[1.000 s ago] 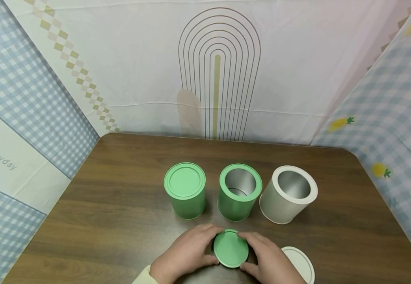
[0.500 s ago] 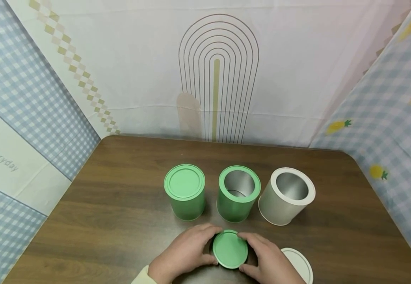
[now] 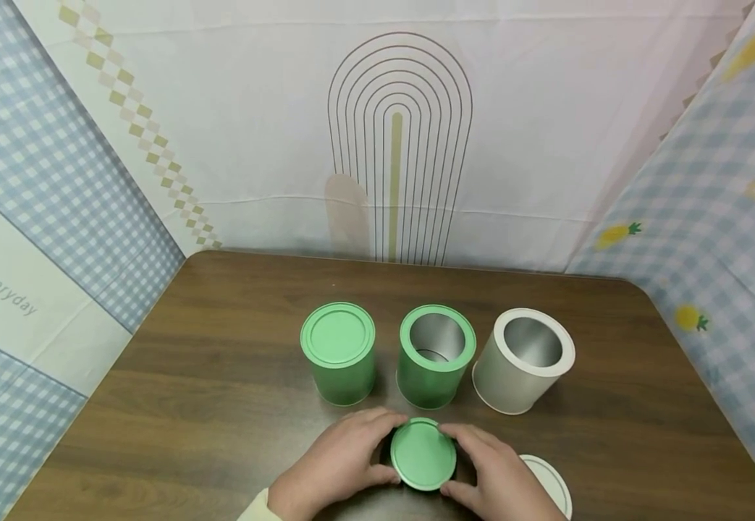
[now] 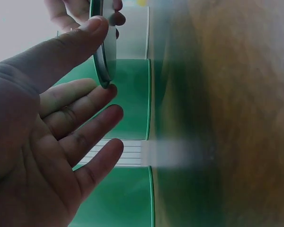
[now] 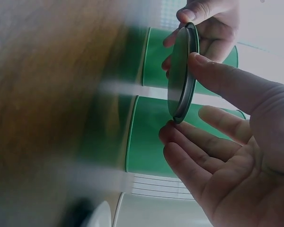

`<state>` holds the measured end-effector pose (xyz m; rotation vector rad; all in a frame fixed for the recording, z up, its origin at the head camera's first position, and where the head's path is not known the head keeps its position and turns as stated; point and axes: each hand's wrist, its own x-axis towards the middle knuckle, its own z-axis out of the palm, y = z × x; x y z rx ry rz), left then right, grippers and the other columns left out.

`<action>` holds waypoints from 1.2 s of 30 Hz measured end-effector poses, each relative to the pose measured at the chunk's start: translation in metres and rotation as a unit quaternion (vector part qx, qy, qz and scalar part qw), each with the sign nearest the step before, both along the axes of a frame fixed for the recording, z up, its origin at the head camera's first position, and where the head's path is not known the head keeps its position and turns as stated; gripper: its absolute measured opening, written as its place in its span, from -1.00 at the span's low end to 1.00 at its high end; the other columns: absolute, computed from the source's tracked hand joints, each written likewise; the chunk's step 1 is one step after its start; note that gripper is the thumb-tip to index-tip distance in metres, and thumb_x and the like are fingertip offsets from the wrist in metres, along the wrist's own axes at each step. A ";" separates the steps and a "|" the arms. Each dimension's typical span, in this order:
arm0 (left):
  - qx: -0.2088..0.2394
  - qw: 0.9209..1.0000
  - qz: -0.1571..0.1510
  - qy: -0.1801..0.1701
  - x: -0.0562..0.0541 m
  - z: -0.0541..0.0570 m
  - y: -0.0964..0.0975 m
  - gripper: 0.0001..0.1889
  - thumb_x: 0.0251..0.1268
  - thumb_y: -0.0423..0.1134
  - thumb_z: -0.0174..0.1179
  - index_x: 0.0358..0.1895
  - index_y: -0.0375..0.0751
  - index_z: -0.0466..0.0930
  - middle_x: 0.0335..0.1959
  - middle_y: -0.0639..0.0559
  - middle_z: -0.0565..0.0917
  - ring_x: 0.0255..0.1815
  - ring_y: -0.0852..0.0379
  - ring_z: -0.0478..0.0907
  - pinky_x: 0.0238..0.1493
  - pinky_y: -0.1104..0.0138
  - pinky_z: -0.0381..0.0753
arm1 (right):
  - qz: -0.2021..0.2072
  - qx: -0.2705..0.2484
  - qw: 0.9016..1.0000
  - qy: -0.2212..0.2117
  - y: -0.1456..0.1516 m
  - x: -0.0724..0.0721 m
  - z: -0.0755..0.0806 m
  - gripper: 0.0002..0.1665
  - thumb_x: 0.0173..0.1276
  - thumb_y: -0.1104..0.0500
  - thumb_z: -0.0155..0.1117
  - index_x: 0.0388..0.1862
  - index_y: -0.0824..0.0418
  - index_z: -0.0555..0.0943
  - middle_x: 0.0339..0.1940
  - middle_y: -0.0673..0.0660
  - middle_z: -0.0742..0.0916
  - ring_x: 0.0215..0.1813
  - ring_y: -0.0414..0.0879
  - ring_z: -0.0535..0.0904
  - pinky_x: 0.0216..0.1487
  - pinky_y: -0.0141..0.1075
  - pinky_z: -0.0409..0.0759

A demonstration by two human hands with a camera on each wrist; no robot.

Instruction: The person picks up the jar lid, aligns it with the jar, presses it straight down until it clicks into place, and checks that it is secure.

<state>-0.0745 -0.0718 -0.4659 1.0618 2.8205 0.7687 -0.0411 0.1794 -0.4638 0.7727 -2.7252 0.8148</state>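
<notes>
A round green tin lid [image 3: 423, 454] is held between both hands in front of the row of cans. My left hand [image 3: 344, 459] grips its left edge between thumb and fingers, and my right hand [image 3: 494, 474] grips the right edge likewise. Both wrist views show the lid [image 5: 179, 75] raised off the table, its metal underside rim facing down. Straight ahead stands an uncovered green can [image 3: 434, 376] with a bare metal inside. To its left is a green can [image 3: 344, 376] with its lid on.
An uncovered white can [image 3: 510, 380] stands tilted-looking at the right of the row. Its white lid [image 3: 549, 483] lies on the brown wooden table [image 3: 175, 391], partly behind my right hand. Patterned cloth [image 3: 253, 130] hangs along the table's back and sides.
The head view has tilted slightly, so the cans sit a little lower in it. The lid has moved slightly away from me; both hands keep their hold on it.
</notes>
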 end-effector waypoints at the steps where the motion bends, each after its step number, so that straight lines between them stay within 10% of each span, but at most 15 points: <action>1: 0.001 1.000 -0.001 0.005 0.000 0.000 0.000 -0.29 0.00 0.00 0.55 0.28 -0.05 0.53 0.14 0.21 0.62 0.16 0.27 0.54 0.18 0.20 0.56 | 0.000 0.000 1.000 0.002 0.000 0.000 0.000 -0.16 -0.17 0.10 0.74 0.17 0.10 0.59 0.04 -0.07 0.71 0.01 -0.15 0.66 -0.04 -0.19 0.68; 36: 0.043 0.998 -0.001 0.046 -0.001 0.018 -0.005 -0.27 0.00 0.04 0.54 0.29 -0.09 0.53 0.18 0.18 0.61 0.20 0.20 0.55 0.19 0.15 0.57 | -0.017 -0.020 1.000 0.018 0.002 0.001 0.020 -0.08 -0.18 0.09 0.75 0.25 0.03 0.56 0.07 -0.06 0.73 0.01 -0.13 0.70 -0.08 -0.18 0.70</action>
